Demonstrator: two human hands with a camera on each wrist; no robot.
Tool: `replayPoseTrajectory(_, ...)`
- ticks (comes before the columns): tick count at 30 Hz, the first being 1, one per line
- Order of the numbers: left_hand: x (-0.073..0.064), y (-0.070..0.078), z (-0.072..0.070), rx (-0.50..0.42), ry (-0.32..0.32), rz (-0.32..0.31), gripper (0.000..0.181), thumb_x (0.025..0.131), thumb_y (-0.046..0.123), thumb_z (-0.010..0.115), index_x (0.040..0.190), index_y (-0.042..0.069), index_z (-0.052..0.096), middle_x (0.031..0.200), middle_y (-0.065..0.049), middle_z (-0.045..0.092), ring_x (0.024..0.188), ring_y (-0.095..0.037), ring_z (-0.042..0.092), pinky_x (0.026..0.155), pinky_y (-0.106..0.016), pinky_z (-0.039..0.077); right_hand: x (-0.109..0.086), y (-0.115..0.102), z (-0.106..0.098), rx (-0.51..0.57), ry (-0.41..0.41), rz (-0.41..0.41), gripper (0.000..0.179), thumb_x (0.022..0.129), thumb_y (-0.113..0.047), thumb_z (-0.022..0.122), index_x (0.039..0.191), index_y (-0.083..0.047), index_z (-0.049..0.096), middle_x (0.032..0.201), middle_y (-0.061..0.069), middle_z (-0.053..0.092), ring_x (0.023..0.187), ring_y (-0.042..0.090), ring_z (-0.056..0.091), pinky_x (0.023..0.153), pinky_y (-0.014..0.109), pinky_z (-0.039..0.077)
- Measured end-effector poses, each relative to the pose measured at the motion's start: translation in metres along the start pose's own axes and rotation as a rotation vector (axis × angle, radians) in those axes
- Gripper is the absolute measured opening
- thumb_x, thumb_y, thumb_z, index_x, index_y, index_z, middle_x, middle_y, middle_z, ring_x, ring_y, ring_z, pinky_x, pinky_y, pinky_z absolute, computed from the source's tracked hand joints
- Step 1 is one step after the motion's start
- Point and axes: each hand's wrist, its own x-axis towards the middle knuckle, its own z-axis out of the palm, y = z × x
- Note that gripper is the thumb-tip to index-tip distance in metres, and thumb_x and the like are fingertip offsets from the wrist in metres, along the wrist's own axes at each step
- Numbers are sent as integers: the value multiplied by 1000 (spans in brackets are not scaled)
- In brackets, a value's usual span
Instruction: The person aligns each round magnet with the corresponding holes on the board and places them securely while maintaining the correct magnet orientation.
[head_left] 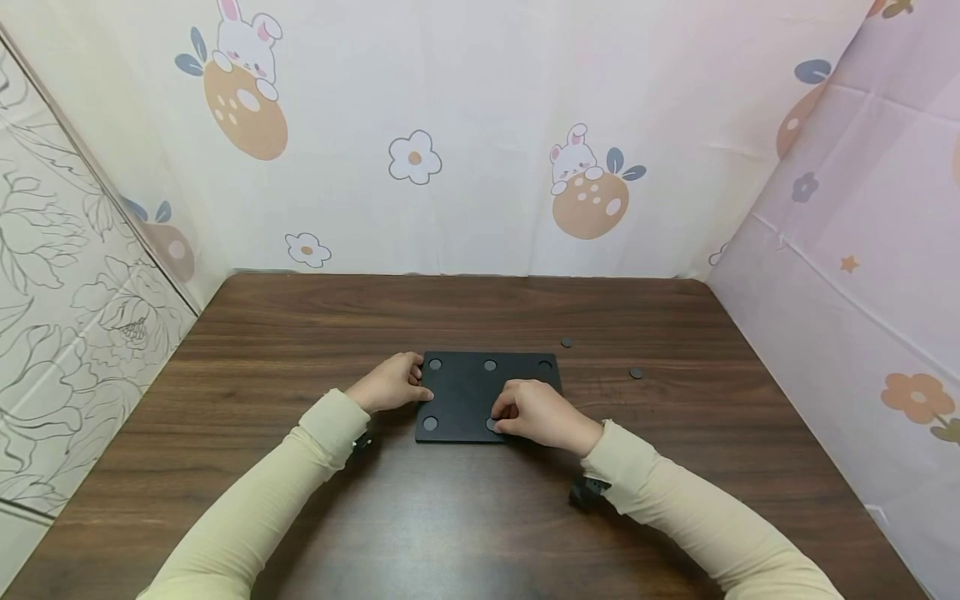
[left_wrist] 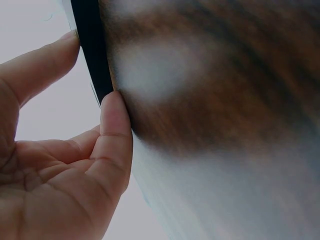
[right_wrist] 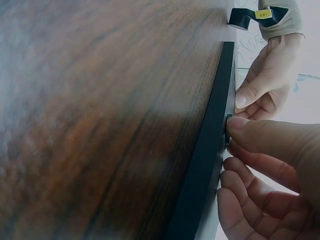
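Observation:
A flat black rectangular board (head_left: 465,392) lies on the table, with round spots along its back and front edges. Grey discs (head_left: 435,365) show at several of these spots; the back right one looks dark, like a bare recess. My left hand (head_left: 392,382) holds the board's left edge, thumb on the rim and fingers along the side. Over the front middle spot, my right hand (head_left: 542,414) pinches a small dark disc (right_wrist: 228,131) between thumb and forefinger, against the board's top. This hand hides the board's front right corner.
Two loose dark discs lie on the wooden table (head_left: 360,317): one disc (head_left: 566,342) just behind the board's right end, another disc (head_left: 636,373) farther right. Patterned curtains (head_left: 487,208) hang behind the table and along its sides.

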Motion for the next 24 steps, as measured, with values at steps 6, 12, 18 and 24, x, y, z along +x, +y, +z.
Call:
replayPoseTrajectory(6, 0, 0, 0, 0, 2, 1, 70, 87, 15, 74, 142, -12, 39, 118, -19, 59, 109, -29, 60, 94, -43, 51, 0, 0, 0, 5, 3, 1, 10, 87, -17, 75, 96, -14, 76, 92, -3, 64, 75, 4, 59, 65, 19, 50)
replayPoseTrajectory(12, 1, 0, 0, 7, 7, 5, 70, 86, 15, 75, 141, -13, 40, 117, -20, 60, 109, -29, 61, 93, -42, 51, 1, 1, 1, -4, 5, -3, 9, 86, -17, 75, 95, -14, 76, 92, -3, 64, 75, 4, 60, 66, 20, 50)
replayPoseTrajectory(18, 1, 0, 0, 11, 8, 5, 70, 86, 15, 75, 141, -13, 40, 118, -20, 60, 109, -30, 62, 93, -43, 51, 1, 0, 1, -4, 5, -7, 9, 87, -17, 75, 95, -14, 76, 92, -3, 64, 75, 4, 60, 66, 20, 50)
replayPoseTrajectory(24, 1, 0, 1, 13, 9, 4, 70, 86, 15, 75, 141, -13, 41, 117, -21, 60, 109, -30, 62, 94, -43, 51, 1, -1, 1, 0, 2, -4, 10, 87, -17, 75, 96, -14, 76, 92, -3, 64, 76, 4, 60, 66, 19, 50)
